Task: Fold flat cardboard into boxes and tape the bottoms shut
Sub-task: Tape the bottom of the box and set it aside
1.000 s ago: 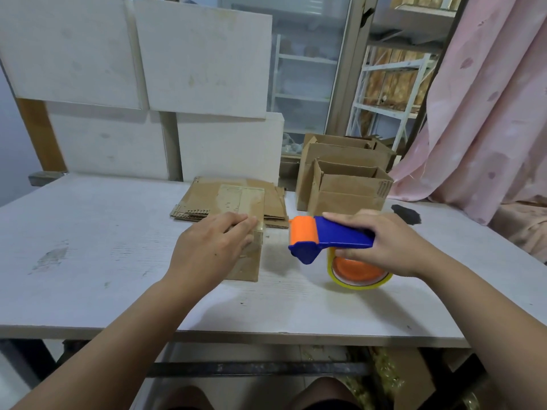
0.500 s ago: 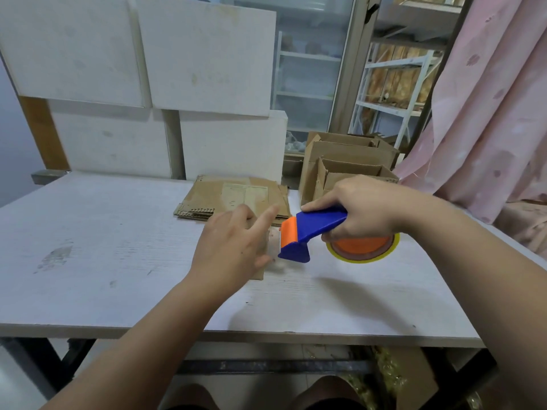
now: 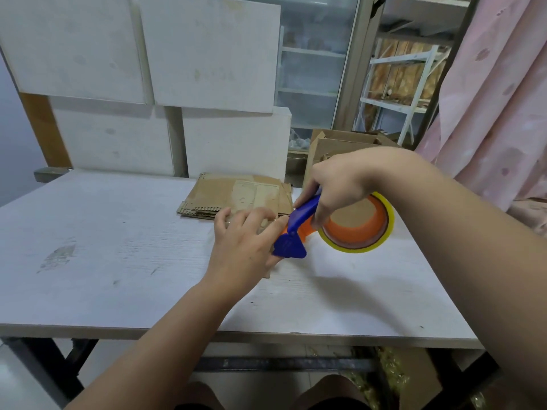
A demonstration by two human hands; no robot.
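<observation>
My right hand (image 3: 340,184) grips the blue handle of a tape dispenser (image 3: 291,241) that carries an orange hub and a yellowish tape roll (image 3: 359,224). The dispenser is tilted, its blue nose pointing down toward a small cardboard box that my left hand (image 3: 245,244) almost wholly hides. My left hand lies over that box with fingers loosely bent, thumb next to the dispenser's nose. A stack of flat cardboard (image 3: 236,193) lies just behind my left hand on the white table (image 3: 103,247).
Folded open boxes (image 3: 334,143) stand at the table's far right edge, partly behind my right wrist. White boards (image 3: 207,54) lean behind the table. A pink curtain (image 3: 497,99) hangs at right, metal shelving (image 3: 399,84) beyond.
My right hand lifted the tape dispenser, tilted it and brought its nose left to the box. My left hand lifted off the box, then came back down over it beside the dispenser.
</observation>
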